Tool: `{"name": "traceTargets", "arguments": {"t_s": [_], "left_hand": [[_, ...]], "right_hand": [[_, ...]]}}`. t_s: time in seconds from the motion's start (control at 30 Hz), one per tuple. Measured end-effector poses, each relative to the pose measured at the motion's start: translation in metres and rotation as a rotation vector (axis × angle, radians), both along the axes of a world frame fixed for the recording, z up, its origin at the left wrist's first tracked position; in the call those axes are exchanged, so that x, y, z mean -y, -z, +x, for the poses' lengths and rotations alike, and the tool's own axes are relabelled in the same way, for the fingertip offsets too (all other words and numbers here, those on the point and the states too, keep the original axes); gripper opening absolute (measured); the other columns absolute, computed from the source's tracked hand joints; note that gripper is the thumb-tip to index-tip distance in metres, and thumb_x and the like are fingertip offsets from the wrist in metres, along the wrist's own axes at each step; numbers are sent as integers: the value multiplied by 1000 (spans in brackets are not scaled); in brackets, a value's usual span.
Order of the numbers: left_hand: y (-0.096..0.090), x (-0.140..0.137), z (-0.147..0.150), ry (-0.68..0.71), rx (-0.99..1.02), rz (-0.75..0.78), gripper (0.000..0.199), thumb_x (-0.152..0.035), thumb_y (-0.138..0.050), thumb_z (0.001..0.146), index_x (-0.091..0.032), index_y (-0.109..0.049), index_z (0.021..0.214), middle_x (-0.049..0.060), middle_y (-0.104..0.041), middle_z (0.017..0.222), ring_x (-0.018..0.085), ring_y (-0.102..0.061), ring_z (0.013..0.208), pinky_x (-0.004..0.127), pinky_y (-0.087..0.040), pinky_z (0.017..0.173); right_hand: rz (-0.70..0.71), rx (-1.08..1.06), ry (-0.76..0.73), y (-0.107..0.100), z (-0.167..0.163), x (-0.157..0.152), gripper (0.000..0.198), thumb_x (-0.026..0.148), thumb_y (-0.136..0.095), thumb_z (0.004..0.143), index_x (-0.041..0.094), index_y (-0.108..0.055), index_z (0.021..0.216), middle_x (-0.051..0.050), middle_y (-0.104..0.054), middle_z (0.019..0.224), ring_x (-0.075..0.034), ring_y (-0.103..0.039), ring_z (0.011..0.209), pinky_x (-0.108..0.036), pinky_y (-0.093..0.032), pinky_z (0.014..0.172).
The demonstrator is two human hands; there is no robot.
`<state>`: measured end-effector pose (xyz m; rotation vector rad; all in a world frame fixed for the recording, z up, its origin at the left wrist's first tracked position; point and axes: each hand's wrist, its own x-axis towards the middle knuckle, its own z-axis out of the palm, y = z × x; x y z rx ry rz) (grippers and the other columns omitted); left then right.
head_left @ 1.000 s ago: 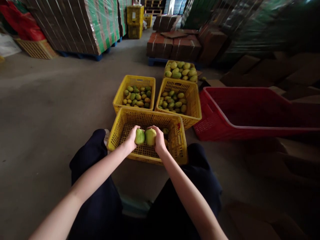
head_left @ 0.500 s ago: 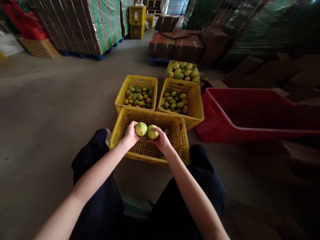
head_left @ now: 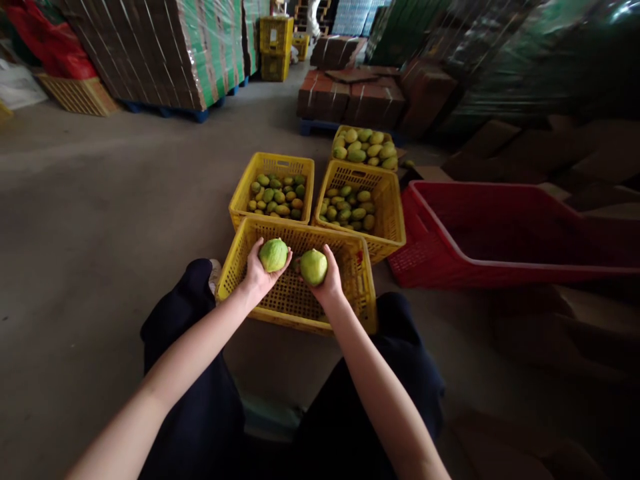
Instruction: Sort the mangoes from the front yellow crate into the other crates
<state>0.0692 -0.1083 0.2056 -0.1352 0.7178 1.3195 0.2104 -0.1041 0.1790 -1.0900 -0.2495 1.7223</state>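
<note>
Fingers (head_left: 289, 258) of the left hand (head_left: 258, 279), half curled, cradle a green fruit (head_left: 273, 255) over the near yellow crate (head_left: 295, 321), while, to the right, the right hand (head_left: 329, 284), its fingers likewise half curled, grips a second green fruit (head_left: 313, 267), apart from the first, over the same crate.

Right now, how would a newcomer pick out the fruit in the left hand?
Start at the big red bin at right, then go left to the yellow crate nearest the camera. Over it are the left hand and the right hand. Yours is the green fruit in the left, brighter and slightly higher in the picture than the yellower fruit in the right.
</note>
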Motion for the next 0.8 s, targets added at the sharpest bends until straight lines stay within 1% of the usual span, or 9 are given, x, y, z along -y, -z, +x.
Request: {"name": "traceTargets", "arguments": {"t_s": [0.07, 0.13, 0.2, 0.3, 0.43, 0.5, 0.57, 0.7, 0.8], "left_hand": [[-3, 1, -1, 9, 21, 1, 18, -29, -55, 86, -17, -64, 95, 4, -67, 74, 17, -68, 74, 28, -60, 66], [-3, 0, 0, 32, 34, -20, 19, -28, -54, 87, -17, -64, 99, 4, -67, 73, 18, -68, 73, 27, -59, 63], [-1, -1, 0, 32, 33, -59, 22, -28, -49, 90, -18, -65, 100, 5, -68, 73, 20, -69, 73, 30, -60, 64], [3, -2, 1, 14, -1, -88, 30, -34, -43, 94, -16, -65, 103, 9, -69, 77, 24, -70, 77, 36, -61, 67], [3, -1, -2, 41, -17, -25, 35, -43, -45, 93, -13, -64, 99, 10, -70, 77, 23, -70, 76, 38, -61, 72], [2, 0, -4, 60, -25, 21, 29, -40, -52, 91, -14, -64, 94, 8, -70, 75, 21, -70, 74, 36, -61, 74], [1, 0, -5, 92, -37, 40, 22, -34, -55, 89, -14, -64, 92, 6, -69, 73, 19, -70, 72, 35, -61, 74], [0, 0, -4, 136, -67, -19, 23, -22, -44, 89, -11, -64, 92, 8, -69, 71, 17, -68, 64, 33, -60, 69], [2, 1, -2, 124, -112, -57, 26, -18, -40, 89, -10, -65, 90, 8, -69, 70, 18, -68, 64, 32, -59, 67]], "right_hand": [[-4, 9, -3, 0, -3, -1, 38, 55, -50, 87, 21, -60, 74, -3, -67, 59, -21, -68, 60, -30, -54, 49], [-15, 50, 32, 1, -6, -1, 37, 56, -55, 85, 21, -60, 73, -2, -68, 59, -21, -68, 61, -30, -55, 51], [-18, 52, 44, 0, -7, 0, 38, 56, -56, 84, 20, -60, 72, -2, -68, 59, -21, -69, 63, -30, -56, 53], [-15, -40, -24, -5, -5, 4, 39, 55, -52, 86, 19, -61, 73, -3, -68, 60, -20, -68, 63, -31, -56, 54], [-20, -128, -23, -14, -3, 8, 20, 39, -57, 84, 21, -61, 78, 0, -67, 61, -18, -68, 61, -29, -56, 54], [-36, -137, 9, -16, -3, 8, 14, 35, -60, 82, 22, -59, 77, 1, -66, 59, -18, -67, 60, -29, -56, 54], [-64, -141, 18, -17, -4, 6, 16, 35, -60, 82, 21, -58, 73, 1, -65, 56, -18, -66, 58, -30, -56, 54], [-79, -123, -46, -19, -7, 2, 23, 37, -55, 83, 20, -60, 69, -1, -64, 53, -19, -65, 53, -30, -55, 52], [-81, -29, -55, -20, -9, 3, 28, 40, -53, 85, 19, -62, 69, -1, -63, 51, -18, -65, 51, -29, -53, 51]]}}
